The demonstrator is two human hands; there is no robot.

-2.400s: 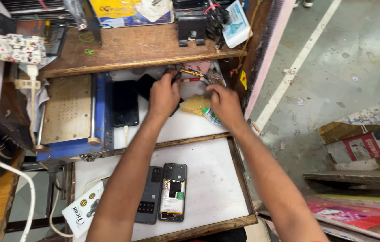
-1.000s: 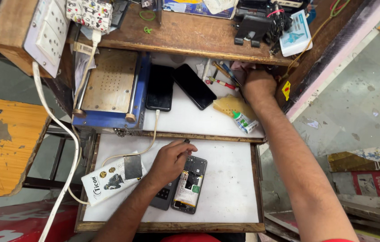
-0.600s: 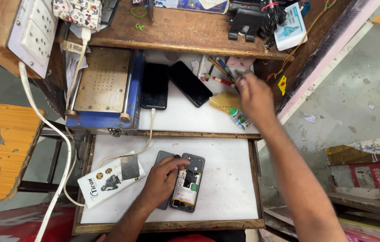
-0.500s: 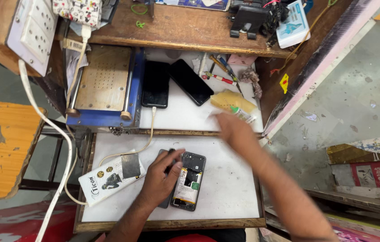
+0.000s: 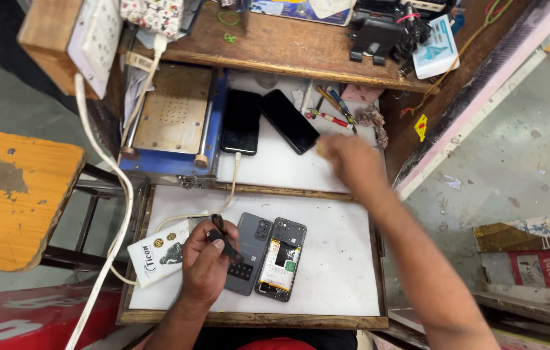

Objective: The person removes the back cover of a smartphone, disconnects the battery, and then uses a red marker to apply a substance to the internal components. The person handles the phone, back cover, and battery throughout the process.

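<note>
Grey back cover (image 5: 249, 252) under left hand (image 5: 207, 264) | right hand (image 5: 352, 162) well apart

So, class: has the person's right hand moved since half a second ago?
Yes. The right hand has moved up from the opened phone, toward the shelf.
</note>
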